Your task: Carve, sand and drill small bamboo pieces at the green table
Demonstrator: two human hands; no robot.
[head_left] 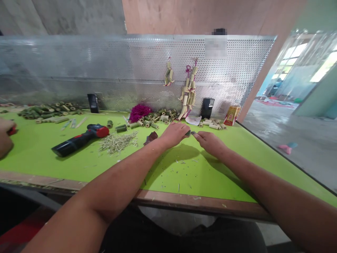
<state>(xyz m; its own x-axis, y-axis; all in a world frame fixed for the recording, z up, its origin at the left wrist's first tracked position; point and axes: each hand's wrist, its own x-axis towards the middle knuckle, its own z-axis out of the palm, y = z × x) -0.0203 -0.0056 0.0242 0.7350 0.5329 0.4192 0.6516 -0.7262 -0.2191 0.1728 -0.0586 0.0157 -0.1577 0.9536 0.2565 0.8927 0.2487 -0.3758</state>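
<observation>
Above the green tabletop, my left hand (175, 134) is closed around a short, dark green bamboo piece (187, 133) whose end pokes out past the fingers. Facing it, my right hand (210, 142) pinches a small dark grey piece (193, 133); its kind is too small to make out. The two pieces point at each other with their ends close together. A crumpled brown scrap (151, 137) lies left of my left hand. Bits of shaving are scattered on the table below both hands.
A cordless power tool (79, 140) lies left beside pale shavings (118, 143). Bamboo pieces (50, 111), purple string (139, 112), two phones (207, 107) and a red-yellow packet (232, 115) line the back. Bamboo strings (187, 91) hang on the mesh panel (147, 70). Another person's hand (5, 136) is far left.
</observation>
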